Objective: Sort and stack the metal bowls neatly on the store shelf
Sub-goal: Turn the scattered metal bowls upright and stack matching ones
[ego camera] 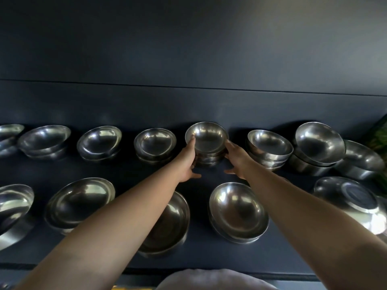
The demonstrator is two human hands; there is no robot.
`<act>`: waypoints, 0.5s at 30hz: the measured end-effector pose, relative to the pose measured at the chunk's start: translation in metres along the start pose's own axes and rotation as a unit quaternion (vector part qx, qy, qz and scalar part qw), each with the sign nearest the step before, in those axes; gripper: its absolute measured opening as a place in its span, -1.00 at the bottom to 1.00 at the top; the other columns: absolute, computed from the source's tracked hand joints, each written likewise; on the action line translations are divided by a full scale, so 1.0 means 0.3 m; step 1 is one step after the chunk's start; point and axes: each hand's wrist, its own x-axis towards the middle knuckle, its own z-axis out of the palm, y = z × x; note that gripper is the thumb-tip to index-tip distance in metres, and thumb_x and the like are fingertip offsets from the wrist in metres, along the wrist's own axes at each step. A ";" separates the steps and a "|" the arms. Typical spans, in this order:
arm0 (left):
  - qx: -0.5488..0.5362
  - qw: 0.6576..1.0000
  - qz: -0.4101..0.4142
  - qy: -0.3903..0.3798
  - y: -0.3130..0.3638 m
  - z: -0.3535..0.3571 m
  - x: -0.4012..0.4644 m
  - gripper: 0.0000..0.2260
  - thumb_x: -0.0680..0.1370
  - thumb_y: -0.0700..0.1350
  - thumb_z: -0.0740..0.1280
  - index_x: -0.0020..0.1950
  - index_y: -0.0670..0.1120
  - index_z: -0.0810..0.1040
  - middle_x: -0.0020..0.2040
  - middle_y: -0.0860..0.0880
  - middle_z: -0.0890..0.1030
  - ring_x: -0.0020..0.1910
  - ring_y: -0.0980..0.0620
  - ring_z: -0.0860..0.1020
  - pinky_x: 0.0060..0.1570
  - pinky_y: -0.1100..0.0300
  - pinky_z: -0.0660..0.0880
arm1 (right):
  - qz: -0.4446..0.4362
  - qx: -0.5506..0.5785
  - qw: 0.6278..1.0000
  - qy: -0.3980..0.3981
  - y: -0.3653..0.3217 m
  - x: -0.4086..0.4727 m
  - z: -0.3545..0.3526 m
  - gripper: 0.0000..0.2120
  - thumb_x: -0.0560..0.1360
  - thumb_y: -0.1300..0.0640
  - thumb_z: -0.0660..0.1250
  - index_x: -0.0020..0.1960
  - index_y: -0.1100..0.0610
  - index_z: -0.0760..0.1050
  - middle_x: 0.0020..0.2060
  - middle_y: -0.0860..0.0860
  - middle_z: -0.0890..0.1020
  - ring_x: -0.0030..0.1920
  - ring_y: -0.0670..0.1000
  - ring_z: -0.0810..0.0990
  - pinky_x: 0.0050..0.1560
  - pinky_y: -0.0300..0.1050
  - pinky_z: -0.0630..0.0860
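Both hands out at full reach, bracketing one small stack of bowls (pixel 206 146) in the back row of the shelf (pixel 209 260). Left hand (pixel 189 162) pressed flat against the stack's left flank, fingers up to the rim of the top bowl, thumb splayed toward the shelf surface; right hand (pixel 235 159) likewise against the right flank, fingers extended, thumb low. Neither hand curled shut: open palms squeezing inward on the stack, no rim pinched as far as can be seen.

Several thin steel bowls nested there, top one tilted slightly toward the camera. Likely light singly, heavier as a stack; stiff, not fragile, but polished and slippery, so prone to slide on one another and clatter if tipped. Best held low, palms on the lowest bowl's wall or fingers under its base, so that the whole nest moves as one; pressure only on the top bowl would probably lift it alone.

Just beside the stack, a similar stack on the left (pixel 155 145) and another on the right (pixel 269 149), apart from it. Nearer the front edge, larger bowls (pixel 238 212) under the forearms, near enough to be knocked by an elbow. Farther right, an overturned bowl (pixel 348 199).
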 end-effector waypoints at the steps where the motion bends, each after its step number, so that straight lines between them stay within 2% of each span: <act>1: 0.003 1.000 0.001 0.001 0.001 -0.001 0.002 -0.39 0.55 0.30 0.03 0.51 0.00 0.11 0.51 -0.09 0.15 0.46 -0.12 0.19 0.27 -0.19 0.34 | 0.000 0.004 1.000 0.000 0.003 0.000 0.001 -0.54 0.59 -0.18 0.06 0.46 -0.10 0.23 0.42 -0.08 0.35 0.39 0.02 0.32 0.00 0.09 0.40; 15: 0.004 1.000 -0.005 0.017 0.018 0.003 -0.021 -0.40 0.56 0.28 0.01 0.51 -0.03 0.12 0.51 -0.11 0.16 0.46 -0.13 0.19 0.30 -0.19 0.30 | 0.002 0.001 1.000 0.020 -0.015 -0.007 0.017 -0.55 0.60 -0.18 0.04 0.45 -0.09 0.26 0.39 -0.06 0.38 0.36 0.03 0.35 0.09 0.07 0.37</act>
